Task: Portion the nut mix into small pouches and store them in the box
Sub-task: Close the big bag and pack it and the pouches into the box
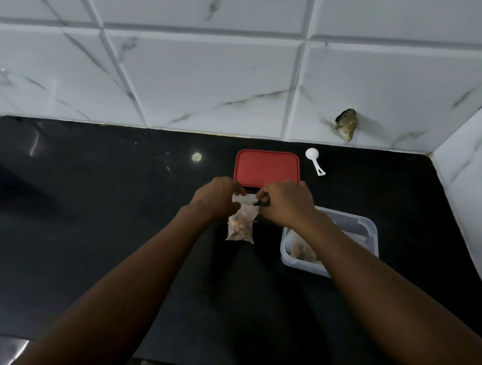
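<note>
- A small clear pouch (241, 223) holds a brown and tan nut mix (239, 225) settled in its lower half; its top strip looks white.
- No writing or label can be read on it.
- The pouch hangs upright above the black counter (82, 226), long axis vertical, mouth up.
- The left hand (217, 197) and right hand (286, 203) each pinch a top corner.
- To the right stands a clear box (372, 230) with pouches inside; behind lie a red lid (266, 168) and a white scoop (315, 160).

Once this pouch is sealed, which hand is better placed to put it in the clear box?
Probably the right hand: both hands pinch the pouch top, but the box sits just right of it, under the right forearm. The left hand would have to cross.
</note>
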The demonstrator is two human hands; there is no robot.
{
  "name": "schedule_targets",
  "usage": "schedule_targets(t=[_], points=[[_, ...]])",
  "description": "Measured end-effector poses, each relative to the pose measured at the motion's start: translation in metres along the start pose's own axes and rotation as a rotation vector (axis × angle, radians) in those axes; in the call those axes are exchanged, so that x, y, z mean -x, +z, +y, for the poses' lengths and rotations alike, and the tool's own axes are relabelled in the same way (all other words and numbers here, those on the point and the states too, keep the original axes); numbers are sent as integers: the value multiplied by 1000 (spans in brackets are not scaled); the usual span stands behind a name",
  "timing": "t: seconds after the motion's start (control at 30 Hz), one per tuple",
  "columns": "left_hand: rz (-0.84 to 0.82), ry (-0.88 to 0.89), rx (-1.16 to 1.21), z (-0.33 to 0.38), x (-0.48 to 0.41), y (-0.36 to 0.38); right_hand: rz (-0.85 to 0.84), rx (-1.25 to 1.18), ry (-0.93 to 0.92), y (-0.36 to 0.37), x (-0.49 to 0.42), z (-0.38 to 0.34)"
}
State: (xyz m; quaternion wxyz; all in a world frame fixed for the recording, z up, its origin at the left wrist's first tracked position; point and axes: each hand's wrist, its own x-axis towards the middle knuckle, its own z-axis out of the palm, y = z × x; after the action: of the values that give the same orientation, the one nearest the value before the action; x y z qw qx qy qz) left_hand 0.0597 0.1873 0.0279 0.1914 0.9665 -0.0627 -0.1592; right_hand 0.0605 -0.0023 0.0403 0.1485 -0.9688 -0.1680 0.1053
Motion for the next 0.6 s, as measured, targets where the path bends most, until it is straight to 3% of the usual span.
schedule_targets(t=[0.23, 0.6], points=[[-98, 23, -103, -18, -7, 12, -165, 130, 41, 24, -20, -13], [-86, 89, 101, -19, -1, -3, -124, 27, 36, 5, -7, -10]])
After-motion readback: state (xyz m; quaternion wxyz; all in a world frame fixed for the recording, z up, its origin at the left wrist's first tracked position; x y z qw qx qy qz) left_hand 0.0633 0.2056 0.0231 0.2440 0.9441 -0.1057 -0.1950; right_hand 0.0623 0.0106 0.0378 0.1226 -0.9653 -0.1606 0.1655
